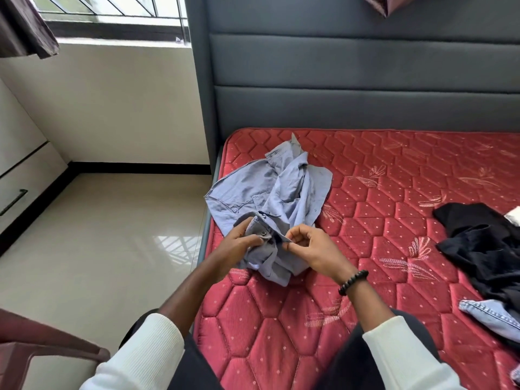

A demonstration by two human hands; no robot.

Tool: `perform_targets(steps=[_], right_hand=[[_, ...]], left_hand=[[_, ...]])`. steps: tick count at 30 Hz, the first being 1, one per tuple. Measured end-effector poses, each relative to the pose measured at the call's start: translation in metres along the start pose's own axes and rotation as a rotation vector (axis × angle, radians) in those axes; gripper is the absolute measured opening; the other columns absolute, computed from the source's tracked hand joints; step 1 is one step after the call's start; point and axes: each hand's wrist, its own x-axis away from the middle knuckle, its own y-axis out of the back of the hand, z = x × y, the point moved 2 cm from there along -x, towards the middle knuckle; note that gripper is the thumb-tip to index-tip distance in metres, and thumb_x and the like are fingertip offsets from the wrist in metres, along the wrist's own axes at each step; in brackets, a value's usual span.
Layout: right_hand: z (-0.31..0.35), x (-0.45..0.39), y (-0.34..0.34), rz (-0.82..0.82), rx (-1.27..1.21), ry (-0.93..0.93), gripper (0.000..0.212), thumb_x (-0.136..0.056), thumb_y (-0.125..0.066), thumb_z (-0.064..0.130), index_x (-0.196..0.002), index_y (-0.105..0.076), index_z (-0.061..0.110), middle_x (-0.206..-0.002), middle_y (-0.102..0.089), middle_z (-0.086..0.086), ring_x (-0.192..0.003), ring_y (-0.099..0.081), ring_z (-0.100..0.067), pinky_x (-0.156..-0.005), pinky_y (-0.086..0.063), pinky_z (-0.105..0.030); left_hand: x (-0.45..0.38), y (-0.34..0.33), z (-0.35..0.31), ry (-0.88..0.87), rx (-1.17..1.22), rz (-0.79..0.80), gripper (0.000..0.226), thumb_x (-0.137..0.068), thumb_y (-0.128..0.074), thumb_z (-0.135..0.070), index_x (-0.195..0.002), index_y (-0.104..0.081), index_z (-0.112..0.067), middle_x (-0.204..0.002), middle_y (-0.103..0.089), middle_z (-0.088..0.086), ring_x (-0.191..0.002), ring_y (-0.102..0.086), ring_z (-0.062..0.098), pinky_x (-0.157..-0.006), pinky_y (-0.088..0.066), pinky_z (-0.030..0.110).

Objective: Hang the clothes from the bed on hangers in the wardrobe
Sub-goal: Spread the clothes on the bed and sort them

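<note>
Left hand (pixel 239 243) and right hand (pixel 306 249) both pinching buttoned edge of crumpled blue shirt (pixel 270 192), bulk spread just beyond hands on red mattress (pixel 365 178). Black garment (pixel 484 243) well right of right hand.

Matt crumpled blue cloth shirt (pixel 270 198) w/ metal snap; quilted satiny red mattress (pixel 380 209); padded grey headboard (pixel 351 80); glossy tile floor (pixel 107 235)

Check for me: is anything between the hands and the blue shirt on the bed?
Nothing visible. The left hand and right hand already pinch the blue shirt near a button, on the red mattress. No wardrobe or hanger is in view.
</note>
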Motion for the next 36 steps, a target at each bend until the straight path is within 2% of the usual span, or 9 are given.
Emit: perform_targets(steps=[3,8,14,16,20,25,30,33,36], right_hand=[[-0.001,0.001,0.005,-0.129,0.127,0.02,0.01,-0.082,-0.073,0.011,-0.083,-0.069,0.02,-0.069,-0.066,0.01,-0.063,-0.057,-0.001,-0.064,-0.048,-0.019],[0.005,0.005,-0.004,-0.143,0.044,0.048,0.009,-0.086,-0.077,0.023,-0.085,-0.068,0.021,-0.071,-0.064,0.008,-0.063,-0.054,0.0,-0.063,-0.046,-0.017],[0.001,0.012,-0.022,-0.158,0.038,0.034,0.034,-0.075,-0.085,0.045,-0.085,-0.062,0.022,-0.07,-0.06,0.011,-0.063,-0.052,0.002,-0.061,-0.045,-0.017],[-0.001,0.014,-0.024,-0.152,0.036,0.008,0.04,-0.072,-0.084,0.051,-0.086,-0.062,0.022,-0.073,-0.063,0.009,-0.065,-0.054,-0.001,-0.062,-0.048,-0.022],[-0.002,0.013,-0.023,-0.068,0.007,-0.025,0.025,-0.078,-0.083,0.034,-0.085,-0.062,0.021,-0.07,-0.06,0.011,-0.063,-0.052,0.0,-0.061,-0.044,-0.019],[0.005,0.011,-0.013,-0.03,0.054,-0.018,0.014,-0.081,-0.073,0.008,-0.085,-0.066,0.02,-0.077,-0.067,0.004,-0.068,-0.058,-0.005,-0.068,-0.05,-0.024],[0.006,0.015,-0.007,-0.167,0.177,-0.004,0.013,-0.08,-0.069,0.007,-0.084,-0.068,0.02,-0.07,-0.066,0.004,-0.06,-0.054,-0.001,-0.061,-0.046,-0.017],[0.009,0.014,-0.005,-0.209,0.232,0.02,0.011,-0.082,-0.07,0.01,-0.083,-0.069,0.021,-0.068,-0.065,0.004,-0.058,-0.054,-0.001,-0.058,-0.045,-0.016],[0.008,0.014,-0.005,-0.204,0.21,0.023,0.006,-0.085,-0.074,0.018,-0.084,-0.07,0.022,-0.072,-0.067,0.002,-0.061,-0.055,-0.002,-0.061,-0.047,-0.02]], left_hand=[[0.004,0.0,0.006,0.021,-0.005,0.047,0.044,-0.087,-0.071,-0.002,-0.126,-0.058,-0.018,-0.113,-0.073,0.0,-0.106,-0.068,0.014,-0.085,-0.053,0.023],[0.0,0.0,0.012,0.013,-0.064,-0.022,0.064,-0.084,-0.069,0.007,-0.139,-0.046,-0.016,-0.109,-0.071,-0.001,-0.096,-0.069,0.01,-0.078,-0.051,0.02],[-0.002,-0.008,0.014,-0.025,-0.039,0.004,0.069,-0.08,-0.075,0.008,-0.139,-0.043,-0.01,-0.116,-0.07,0.008,-0.103,-0.07,0.018,-0.086,-0.055,0.027],[-0.002,-0.007,0.015,-0.042,-0.039,0.033,0.062,-0.079,-0.073,0.014,-0.128,-0.05,-0.014,-0.106,-0.072,0.004,-0.095,-0.07,0.017,-0.079,-0.055,0.026],[0.001,-0.009,0.013,-0.052,-0.087,0.05,0.057,-0.075,-0.073,0.018,-0.114,-0.054,-0.019,-0.086,-0.07,-0.006,-0.079,-0.066,0.01,-0.067,-0.052,0.021],[0.001,-0.003,0.011,0.03,0.045,0.002,0.036,-0.088,-0.064,0.006,-0.119,-0.063,-0.013,-0.102,-0.073,0.004,-0.094,-0.068,0.016,-0.08,-0.056,0.028],[-0.003,-0.006,0.007,0.118,0.217,-0.031,0.026,-0.093,-0.047,0.002,-0.108,-0.067,-0.007,-0.101,-0.074,0.008,-0.093,-0.069,0.021,-0.082,-0.055,0.03],[-0.003,-0.005,0.009,0.127,0.249,-0.032,0.026,-0.084,-0.057,-0.012,-0.108,-0.066,-0.007,-0.102,-0.072,0.01,-0.095,-0.067,0.024,-0.088,-0.051,0.037],[-0.002,-0.003,0.011,0.097,0.184,0.028,0.037,-0.08,-0.07,-0.008,-0.116,-0.062,-0.002,-0.109,-0.071,0.012,-0.101,-0.067,0.023,-0.09,-0.053,0.03]])
